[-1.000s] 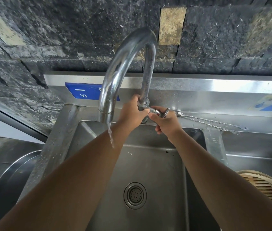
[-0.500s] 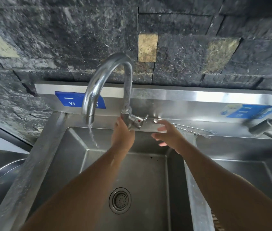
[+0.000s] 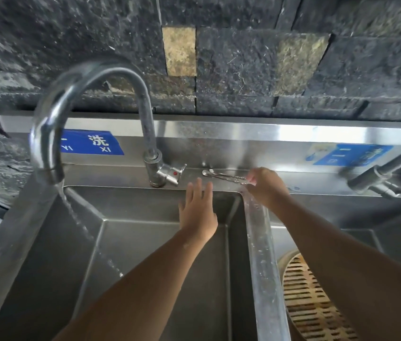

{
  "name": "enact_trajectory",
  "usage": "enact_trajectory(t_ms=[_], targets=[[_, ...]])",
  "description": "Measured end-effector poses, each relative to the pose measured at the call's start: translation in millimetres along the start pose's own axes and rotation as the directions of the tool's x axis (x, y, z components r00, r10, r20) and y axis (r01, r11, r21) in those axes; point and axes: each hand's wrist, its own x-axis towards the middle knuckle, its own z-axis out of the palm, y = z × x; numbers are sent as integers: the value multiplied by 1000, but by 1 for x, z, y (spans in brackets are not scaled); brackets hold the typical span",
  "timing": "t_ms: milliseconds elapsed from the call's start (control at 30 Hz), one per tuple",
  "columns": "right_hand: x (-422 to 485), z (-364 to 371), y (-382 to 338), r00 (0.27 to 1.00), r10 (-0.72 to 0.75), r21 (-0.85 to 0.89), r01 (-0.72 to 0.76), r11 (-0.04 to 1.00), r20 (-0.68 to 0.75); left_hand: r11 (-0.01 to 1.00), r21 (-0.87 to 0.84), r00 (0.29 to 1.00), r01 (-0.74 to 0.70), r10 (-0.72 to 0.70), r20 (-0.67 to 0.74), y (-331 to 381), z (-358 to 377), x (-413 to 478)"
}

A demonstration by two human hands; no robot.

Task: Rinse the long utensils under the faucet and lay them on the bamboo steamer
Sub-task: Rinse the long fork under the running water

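Note:
Thin twisted metal utensils (image 3: 221, 175) lie on the sink's back ledge, right of the faucet handle (image 3: 170, 172); a spoon bowl shows at their left end. My right hand (image 3: 267, 185) is over their middle, fingertips curled down onto the shafts, hiding the rest. My left hand (image 3: 198, 212) hovers flat with straight fingers above the left basin, just below the ledge, holding nothing. The curved steel faucet (image 3: 56, 119) runs a thin stream into the left basin. A bamboo steamer (image 3: 310, 301) sits in the right basin, partly hidden by my right forearm.
A steel divider (image 3: 258, 242) separates the two basins. A second faucet (image 3: 379, 178) juts in at the right edge. Blue labels mark the steel backsplash below a dark stone wall. A round steel basin edge shows at the far left.
Both hands left the faucet handle. My right hand moved right onto the utensils on the ledge; my left hand opened and drifted right. Water keeps running.

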Motion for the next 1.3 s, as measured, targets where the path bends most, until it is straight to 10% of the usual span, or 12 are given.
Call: enact_trajectory(t_ms=[367,833,1067,1300], targets=[[16,8,1,976,-212,-436,212,875,48,981,180,996,-78,83,-19,-10,37,-1],[-61,-16,-25,985,-127,-458,166,873,115,939,322,966,-119,34,258,-3,-33,-16],[-142,7,-84,975,-14,-394,102,913,220,966,-240,990,99,-73,118,-47,-71,-78],[-193,44,-182,988,-38,-161,62,985,147,592,-780,956,203,-291,29,-81,-105,-130]])
